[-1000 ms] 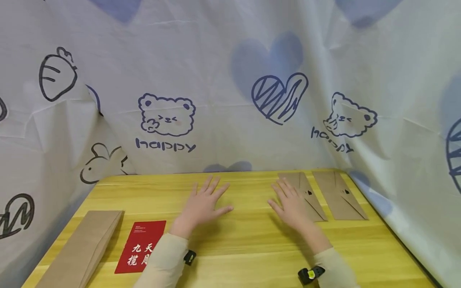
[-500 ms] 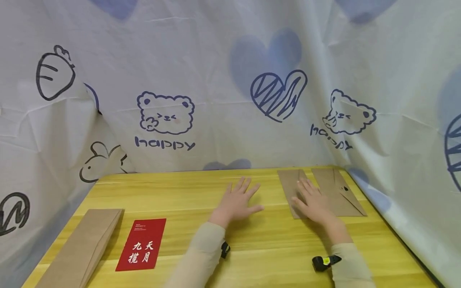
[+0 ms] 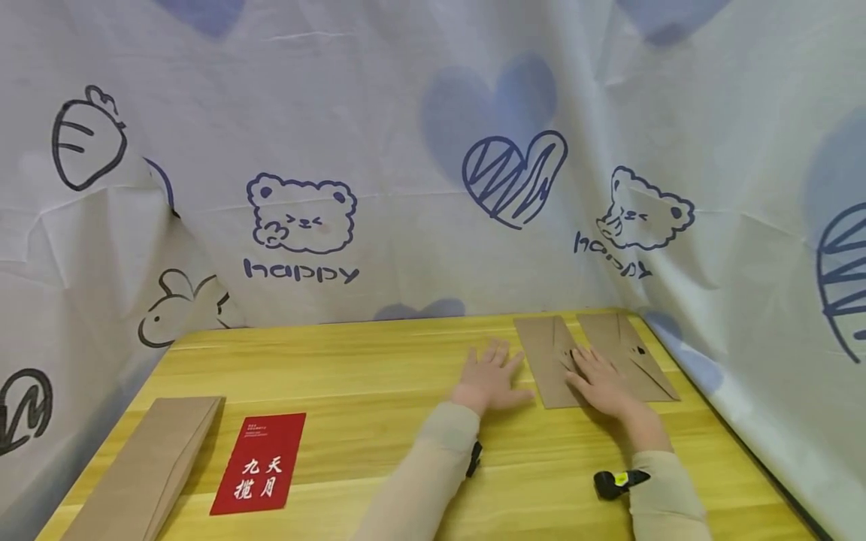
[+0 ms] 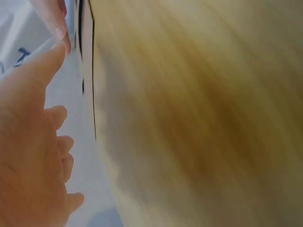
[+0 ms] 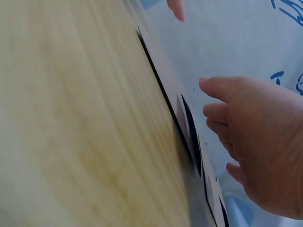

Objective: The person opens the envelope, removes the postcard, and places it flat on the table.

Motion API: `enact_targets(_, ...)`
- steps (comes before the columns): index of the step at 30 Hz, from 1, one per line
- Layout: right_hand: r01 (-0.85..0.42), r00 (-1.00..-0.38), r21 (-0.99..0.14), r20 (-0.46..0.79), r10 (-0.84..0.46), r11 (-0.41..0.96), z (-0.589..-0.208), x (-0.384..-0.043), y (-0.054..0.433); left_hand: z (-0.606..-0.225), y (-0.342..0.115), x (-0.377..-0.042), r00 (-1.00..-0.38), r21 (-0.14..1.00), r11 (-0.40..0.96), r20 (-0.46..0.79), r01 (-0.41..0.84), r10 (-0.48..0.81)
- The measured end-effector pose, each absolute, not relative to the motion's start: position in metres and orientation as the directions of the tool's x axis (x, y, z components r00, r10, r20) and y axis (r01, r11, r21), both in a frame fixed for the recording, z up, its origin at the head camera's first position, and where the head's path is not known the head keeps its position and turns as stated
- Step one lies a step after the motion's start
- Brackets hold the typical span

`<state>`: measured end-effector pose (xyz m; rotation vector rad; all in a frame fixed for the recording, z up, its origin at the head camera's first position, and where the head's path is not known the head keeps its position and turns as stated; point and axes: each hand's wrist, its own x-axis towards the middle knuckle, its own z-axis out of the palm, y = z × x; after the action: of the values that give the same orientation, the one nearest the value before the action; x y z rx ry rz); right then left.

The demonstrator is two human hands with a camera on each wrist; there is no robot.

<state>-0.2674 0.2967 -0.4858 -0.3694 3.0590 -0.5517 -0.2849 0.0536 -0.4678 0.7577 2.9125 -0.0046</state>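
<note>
The head view is evenly lit; both wrist views are hazy, the wood-grain tabletop (image 4: 213, 94) blurred, soft-edged shadow falling across the left wrist's.

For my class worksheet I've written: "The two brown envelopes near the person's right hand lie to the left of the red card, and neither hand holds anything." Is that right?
Not quite: the two brown envelopes lie to the right of the red card, as the head view shows. The rest stands: they're near the right hand, and neither it nor the left hand holds anything.
</note>
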Motion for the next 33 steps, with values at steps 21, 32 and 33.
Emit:
enact_targets(21, -0.234, -0.966, -0.316, -0.030, -0.256, 0.920, -0.486, -0.262, 0.299, -0.460, 0.093, -0.274, -0.845, -0.071, 0.861, -0.249, 0.504, 0.474)
enact_targets(32, -0.250, -0.955, -0.298, -0.081, -0.285, 0.921, -0.478, -0.257, 0.290, -0.463, 0.077, -0.274, -0.845, -0.076, 0.854, -0.215, 0.514, 0.490)
enact_targets(33, -0.260, -0.952, -0.294, -0.079, -0.294, 0.920, -0.477, -0.257, 0.288, -0.464, 0.075, -0.275, -0.845, -0.077, 0.855, -0.216, 0.514, 0.488)
